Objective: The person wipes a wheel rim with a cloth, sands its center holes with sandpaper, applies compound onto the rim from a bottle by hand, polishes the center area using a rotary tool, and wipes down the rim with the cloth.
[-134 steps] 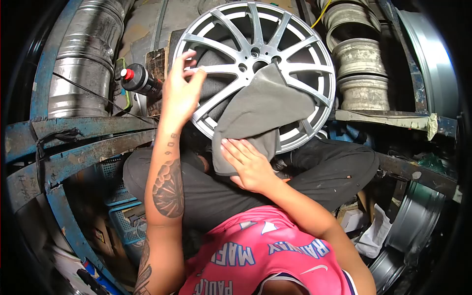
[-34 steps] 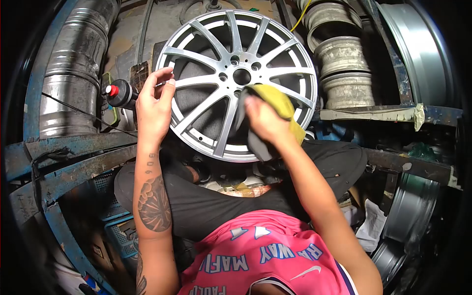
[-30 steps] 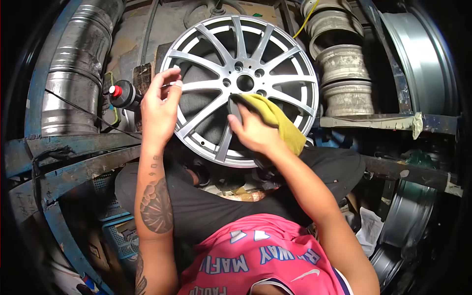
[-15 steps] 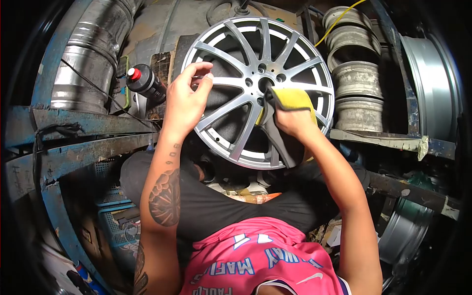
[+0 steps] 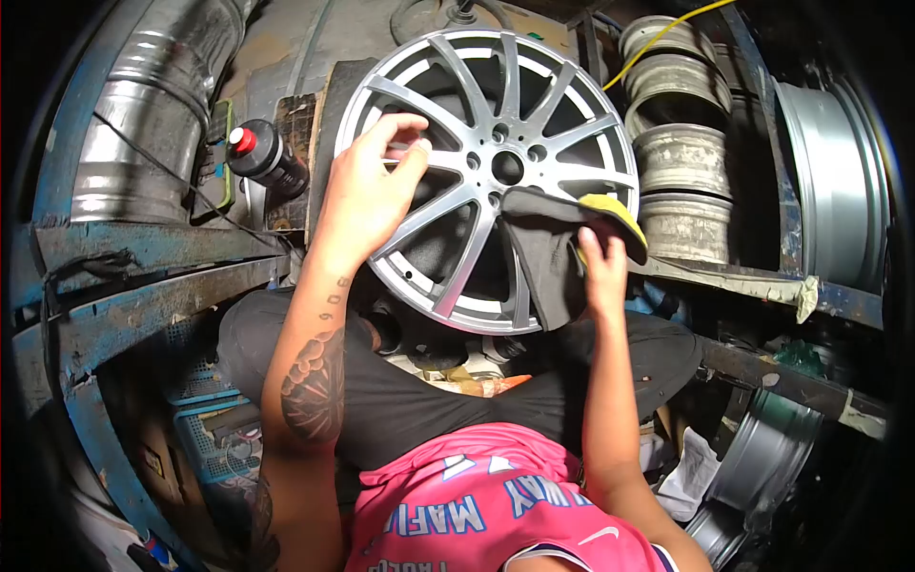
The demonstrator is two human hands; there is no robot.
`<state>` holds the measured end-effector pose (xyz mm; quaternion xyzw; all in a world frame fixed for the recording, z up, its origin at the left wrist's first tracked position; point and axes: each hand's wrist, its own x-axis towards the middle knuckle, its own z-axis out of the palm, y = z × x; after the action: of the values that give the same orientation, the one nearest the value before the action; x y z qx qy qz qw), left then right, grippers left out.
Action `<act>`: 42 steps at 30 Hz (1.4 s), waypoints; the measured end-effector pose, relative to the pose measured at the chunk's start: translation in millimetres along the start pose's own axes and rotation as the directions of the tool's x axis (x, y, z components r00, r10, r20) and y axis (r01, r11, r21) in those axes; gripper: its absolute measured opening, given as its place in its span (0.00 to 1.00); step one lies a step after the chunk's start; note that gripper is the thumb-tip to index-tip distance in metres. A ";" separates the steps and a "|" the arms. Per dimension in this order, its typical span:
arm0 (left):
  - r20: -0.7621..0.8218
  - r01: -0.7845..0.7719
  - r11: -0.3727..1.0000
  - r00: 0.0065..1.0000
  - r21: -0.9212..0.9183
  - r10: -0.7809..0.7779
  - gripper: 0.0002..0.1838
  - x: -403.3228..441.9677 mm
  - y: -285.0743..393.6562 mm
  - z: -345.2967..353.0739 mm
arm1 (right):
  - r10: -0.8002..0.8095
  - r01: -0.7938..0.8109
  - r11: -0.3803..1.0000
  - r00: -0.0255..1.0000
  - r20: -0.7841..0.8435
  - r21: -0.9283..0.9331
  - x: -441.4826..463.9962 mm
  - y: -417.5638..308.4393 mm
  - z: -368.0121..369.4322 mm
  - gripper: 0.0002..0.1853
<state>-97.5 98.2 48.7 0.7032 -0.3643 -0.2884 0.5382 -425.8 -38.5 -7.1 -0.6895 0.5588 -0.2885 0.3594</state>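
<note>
A silver multi-spoke wheel rim lies face up in front of my crossed legs. My left hand is at the rim's left side, thumb and fingers curled toward each other around a spoke's outer end; what they hold, if anything, is hidden. A grey and yellow cloth hangs over the rim's lower right spokes, just below the centre hole. My right hand grips the cloth near its right edge, with the cloth's yellow side showing above the fingers.
A dark bottle with a red cap stands left of the rim. Stacked worn rims are at the right, beside a large silver rim. Metal cylinders lie at the far left. Blue metal beams run along both sides.
The cloth now spreads more grey side up over the lower right spokes. My right hand has moved right and slightly down with it. My left hand stays at the rim's left side.
</note>
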 end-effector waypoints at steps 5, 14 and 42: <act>0.260 -0.137 0.957 0.963 0.254 0.069 0.29 -11.1 -8.1 36.6 | 0.011 -0.030 0.942 0.998 -0.060 -0.335 12.0 -26.4 40.6 0.44; 0.376 -0.506 0.769 0.850 0.391 0.368 0.16 -46.9 -15.4 136.2 | 0.156 -0.105 0.931 0.980 -0.121 0.350 9.0 -21.7 30.3 0.34; 0.925 -0.076 0.996 0.379 0.055 -0.023 0.20 -53.6 16.3 45.4 | -0.485 0.725 0.511 0.686 0.542 -0.461 4.8 -76.7 81.1 0.16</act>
<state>-167.5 115.0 53.6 0.4402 -0.6258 -0.6063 0.2169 -316.7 -20.2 9.0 -0.9596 0.2671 -0.0607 0.0645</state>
